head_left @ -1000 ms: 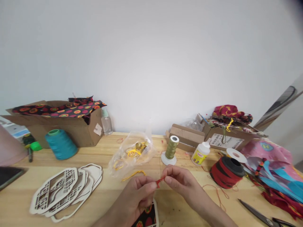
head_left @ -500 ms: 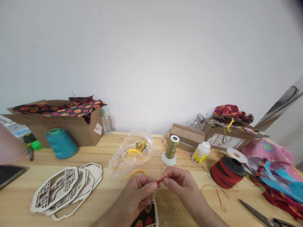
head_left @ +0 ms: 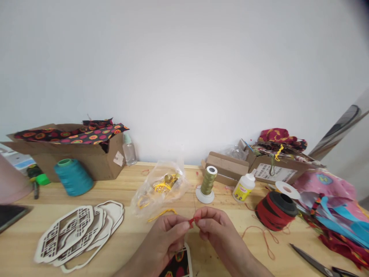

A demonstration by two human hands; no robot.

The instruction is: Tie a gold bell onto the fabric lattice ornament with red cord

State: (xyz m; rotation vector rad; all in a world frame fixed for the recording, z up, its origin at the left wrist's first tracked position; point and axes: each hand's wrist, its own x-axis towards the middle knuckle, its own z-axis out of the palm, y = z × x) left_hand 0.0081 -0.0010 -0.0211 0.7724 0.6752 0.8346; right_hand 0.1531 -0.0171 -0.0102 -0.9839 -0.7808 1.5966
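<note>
Between the fingertips of both hands is a small piece of red cord (head_left: 192,221), bunched or knotted; its exact form is too small to make out. My left hand (head_left: 170,234) pinches its left end between thumb and forefinger. The other end is pinched by my right hand (head_left: 215,227), with the fingers curled. Below my left hand lies a white-framed panel with dark patterned fabric (head_left: 176,265), partly covered by the hand and cut off by the lower edge. Just beyond the hands stands a spool of olive thread (head_left: 208,182).
White cut-out frames (head_left: 77,234) lie stacked at left, near a teal thread cone (head_left: 73,177) and a fabric-filled box (head_left: 75,159). A plastic bag (head_left: 158,188) holds yellow cord. Rightward are a glue bottle (head_left: 243,188), a red cord spool (head_left: 275,213) and scissors (head_left: 313,261).
My right hand has shifted slightly left, closer to my left hand, and its fingers are more curled. More of the red cord shows between the fingertips. The view has moved a little.
</note>
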